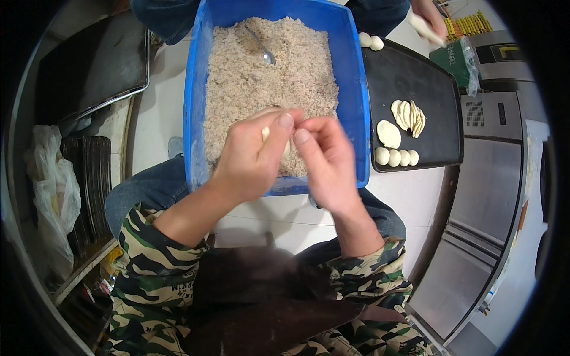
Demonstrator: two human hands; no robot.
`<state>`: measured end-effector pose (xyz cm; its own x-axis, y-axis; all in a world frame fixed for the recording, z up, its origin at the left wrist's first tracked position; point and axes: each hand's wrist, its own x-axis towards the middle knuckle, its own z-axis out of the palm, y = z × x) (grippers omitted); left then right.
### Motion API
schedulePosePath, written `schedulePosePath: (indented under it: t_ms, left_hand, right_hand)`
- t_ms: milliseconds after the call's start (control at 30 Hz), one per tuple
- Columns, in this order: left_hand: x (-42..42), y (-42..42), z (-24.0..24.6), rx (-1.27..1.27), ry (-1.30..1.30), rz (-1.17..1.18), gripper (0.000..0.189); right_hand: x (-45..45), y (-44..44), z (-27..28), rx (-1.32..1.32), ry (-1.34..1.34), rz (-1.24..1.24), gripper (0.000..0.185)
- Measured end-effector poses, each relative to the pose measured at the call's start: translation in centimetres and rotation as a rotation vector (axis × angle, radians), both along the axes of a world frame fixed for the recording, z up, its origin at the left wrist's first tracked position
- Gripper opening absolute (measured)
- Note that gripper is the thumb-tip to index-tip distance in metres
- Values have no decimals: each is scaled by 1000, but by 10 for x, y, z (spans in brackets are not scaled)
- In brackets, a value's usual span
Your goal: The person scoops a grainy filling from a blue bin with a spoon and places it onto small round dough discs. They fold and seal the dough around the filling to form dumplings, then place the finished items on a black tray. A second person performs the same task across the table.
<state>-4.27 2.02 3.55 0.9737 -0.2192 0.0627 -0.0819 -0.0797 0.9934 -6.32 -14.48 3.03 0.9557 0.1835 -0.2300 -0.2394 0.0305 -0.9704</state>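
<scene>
My left hand [256, 155] is cupped around a piece of pale dough [287, 150], held over the near part of a blue plastic tub [188, 111]. A bit of the dough also shows beside my left thumb. Against the left thumb, the thumb and forefinger of my right hand [329, 162] pinch at the dough's edge. My fingers hide most of the piece, so any filling inside cannot be seen. Below the hands, a beige crumbly mixture [271, 84] fills the tub. A metal spoon [268, 57] lies on it towards the far side.
At right, a black baking tray [418, 71] carries overlapping flat dough rounds [409, 116], a single dough round [388, 134] and several dough balls [396, 157]. Another person's hand [429, 18] holds dough beyond it. A dark tray [93, 66] and a plastic bag [55, 191] are left.
</scene>
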Motion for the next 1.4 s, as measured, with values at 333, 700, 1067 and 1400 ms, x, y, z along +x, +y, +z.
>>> schedulePosePath:
  t_ms: [333,700,1067,1400]
  left_hand:
    - [8,24,6,-426,870,-585,36]
    - [-1,6,-7,-410,414,-372,20]
    - [-3,-11,-11,72,-719,18,31]
    - [-15,-17,-12,106,-780,88,27]
  right_hand:
    - [-8,-28,24,-273,-358,185,21]
    - [21,-122,-8,-808,-351,-406,13]
    - [34,-112,-3,-569,-139,-203,35]
    - [-46,23,36,404,111,-124,32]
